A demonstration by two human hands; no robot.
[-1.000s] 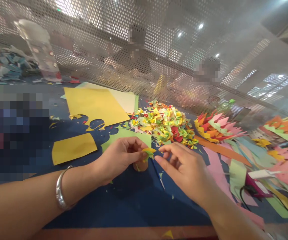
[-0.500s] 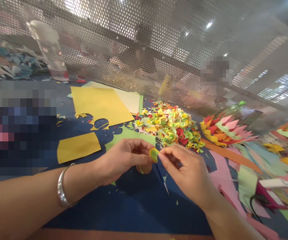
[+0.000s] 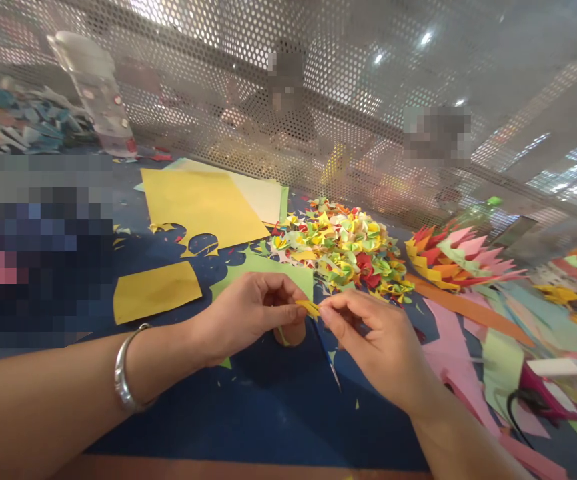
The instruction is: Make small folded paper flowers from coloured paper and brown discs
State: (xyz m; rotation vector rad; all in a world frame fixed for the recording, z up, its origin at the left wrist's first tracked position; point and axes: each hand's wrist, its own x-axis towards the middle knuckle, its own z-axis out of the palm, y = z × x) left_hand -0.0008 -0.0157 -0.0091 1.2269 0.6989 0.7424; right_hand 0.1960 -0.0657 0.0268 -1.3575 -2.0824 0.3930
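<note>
Between my hands is a small folded yellow paper piece (image 3: 308, 307). My left hand (image 3: 255, 303), with a silver bangle at its wrist, pinches the piece's left side between thumb and fingers. The thumb and forefinger of my right hand (image 3: 363, 333) are closed at its right end. Below them on the blue table lies a round brown object (image 3: 291, 333), partly covered by my left hand. A thin blue tool with a metal tip (image 3: 332, 367) lies beside it, its upper part hidden. Behind my hands spreads a light green paper sheet (image 3: 268, 268) with rounded cut-outs.
Yellow sheets (image 3: 198, 203) and a yellow strip (image 3: 158, 292) lie left. A heap of small folded paper pieces (image 3: 343, 247) stands beyond my hands. Rightward are a spiky paper form (image 3: 461, 260), pink paper scraps (image 3: 448, 340) and a magenta device with a black cord (image 3: 543, 397).
The small paper piece, which showed a rounded yellow-and-green face, now appears narrow and folded, mostly yellow. Both hands stay in nearly the same place.
</note>
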